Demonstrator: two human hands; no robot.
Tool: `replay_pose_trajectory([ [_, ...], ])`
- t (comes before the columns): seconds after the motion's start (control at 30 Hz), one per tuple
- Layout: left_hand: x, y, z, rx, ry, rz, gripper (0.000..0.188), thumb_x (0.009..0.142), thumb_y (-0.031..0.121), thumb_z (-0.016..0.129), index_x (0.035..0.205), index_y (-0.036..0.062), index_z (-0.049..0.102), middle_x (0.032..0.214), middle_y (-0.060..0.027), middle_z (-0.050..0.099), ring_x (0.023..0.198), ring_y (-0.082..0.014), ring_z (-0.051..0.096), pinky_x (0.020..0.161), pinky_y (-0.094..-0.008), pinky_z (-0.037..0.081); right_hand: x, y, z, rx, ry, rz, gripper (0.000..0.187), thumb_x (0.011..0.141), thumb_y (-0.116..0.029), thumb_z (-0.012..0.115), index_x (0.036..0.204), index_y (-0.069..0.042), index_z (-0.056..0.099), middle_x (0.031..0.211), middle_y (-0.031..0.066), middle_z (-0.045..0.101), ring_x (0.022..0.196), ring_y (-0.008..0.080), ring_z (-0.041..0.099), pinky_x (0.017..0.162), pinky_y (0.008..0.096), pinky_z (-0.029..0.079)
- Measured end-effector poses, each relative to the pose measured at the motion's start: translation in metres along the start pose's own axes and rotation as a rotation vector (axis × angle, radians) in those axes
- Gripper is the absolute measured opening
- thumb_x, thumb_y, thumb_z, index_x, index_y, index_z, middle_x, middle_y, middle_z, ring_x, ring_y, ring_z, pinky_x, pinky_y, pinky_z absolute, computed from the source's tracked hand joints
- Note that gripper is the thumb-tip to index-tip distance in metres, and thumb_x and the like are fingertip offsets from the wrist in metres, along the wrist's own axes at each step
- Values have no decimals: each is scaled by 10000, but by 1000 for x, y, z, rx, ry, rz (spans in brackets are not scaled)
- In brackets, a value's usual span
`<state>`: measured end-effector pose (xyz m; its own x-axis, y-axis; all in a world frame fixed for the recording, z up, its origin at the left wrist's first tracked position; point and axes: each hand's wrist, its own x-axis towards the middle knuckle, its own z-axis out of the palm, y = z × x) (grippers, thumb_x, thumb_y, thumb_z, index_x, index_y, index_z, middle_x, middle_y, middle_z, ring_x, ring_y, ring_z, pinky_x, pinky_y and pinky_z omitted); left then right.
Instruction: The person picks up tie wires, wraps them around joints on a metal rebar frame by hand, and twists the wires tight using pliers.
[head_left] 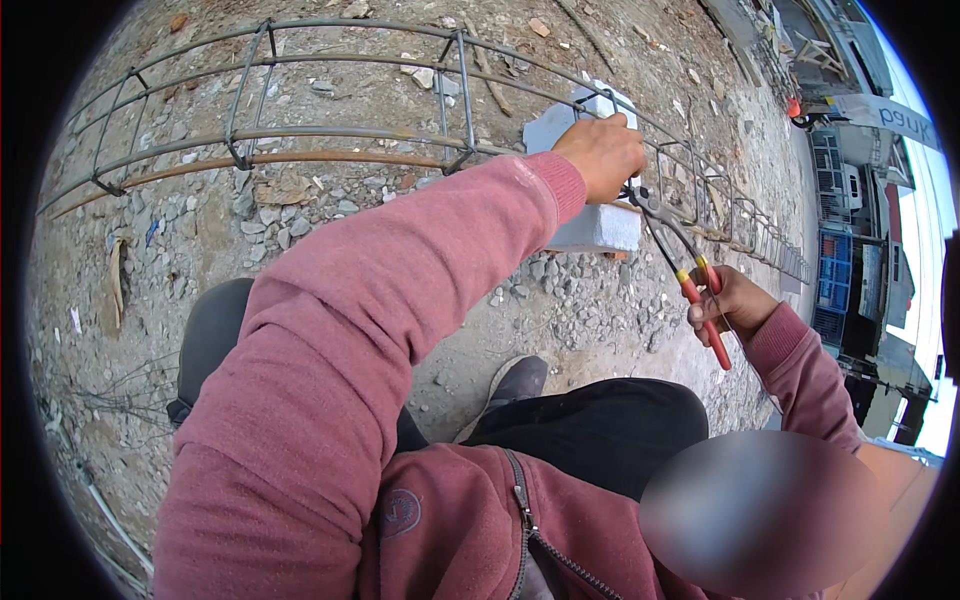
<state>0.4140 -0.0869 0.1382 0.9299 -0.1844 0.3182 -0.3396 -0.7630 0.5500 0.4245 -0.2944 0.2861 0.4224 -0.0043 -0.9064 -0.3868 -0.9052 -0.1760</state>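
A long rebar cage [350, 133] of bars and square stirrups runs across the ground in front of me. My left hand [603, 157] is closed over its bars above a white block [600, 228]; the fingertips are partly hidden. From the right, my right hand [738, 303] grips end-cutting nippers [712, 325] by their red and yellow handles. The handles are slightly apart. The nippers' head meets the cage just below my left hand, and what lies between the jaws is too small to tell. A thin wire hangs beside the right hand.
Gravel [590, 300] and broken stones cover the dirt around the block. My shoe [520, 380] and bent knees are close below the cage. Loose thin wires [125, 400] lie at the far left. Buildings and a banner [890, 118] stand at the right.
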Motion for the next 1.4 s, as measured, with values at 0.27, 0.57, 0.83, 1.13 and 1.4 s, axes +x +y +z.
replay_pose_trajectory([
  [0.27, -1, -2, 1, -30, -5, 1, 215, 713, 39, 616, 895, 132, 681, 981, -12, 574, 1048, -208, 496, 850, -342, 479, -13, 17, 3, -1174, 969, -812, 448, 602, 25, 621, 1011, -29, 447, 966, 124, 556, 835, 332, 555, 722, 389, 457],
  [0.57, -4, 1, 0, -33, 4, -20, 213, 727, 47, 614, 920, 116, 671, 984, -13, 565, 1046, -206, 493, 858, -345, 475, -4, 41, 23, -1757, 1348, -536, 318, 780, -83, 524, 1096, -47, 516, 1220, 85, 459, 1136, 234, 454, 964, 469, 321],
  [0.83, -6, 3, -1, -22, 15, -37, 231, 720, 40, 618, 931, 120, 667, 990, -20, 558, 1046, -209, 493, 856, -352, 478, -24, 15, 33, -1546, 1070, -282, 422, 803, -58, 498, 1222, -38, 458, 1361, 128, 338, 1306, 270, 288, 1007, 645, 150],
  [1.13, -6, 5, 1, -10, 8, -30, 273, 714, 35, 622, 973, 115, 661, 1026, -27, 561, 1063, -210, 491, 860, -348, 478, -7, 30, 24, -1929, 1349, -378, 392, 827, -115, 501, 1209, -34, 485, 1339, 139, 362, 1286, 275, 319, 974, 680, 188],
  [1.4, -10, 4, 1, 21, 41, -24, 288, 728, 42, 617, 994, 146, 660, 1007, -15, 576, 1040, -201, 516, 846, -346, 480, -30, 3, 23, -1629, 1170, -437, 158, 766, -84, 542, 921, -56, 533, 939, 102, 565, 911, 275, 556, 774, 397, 421],
])
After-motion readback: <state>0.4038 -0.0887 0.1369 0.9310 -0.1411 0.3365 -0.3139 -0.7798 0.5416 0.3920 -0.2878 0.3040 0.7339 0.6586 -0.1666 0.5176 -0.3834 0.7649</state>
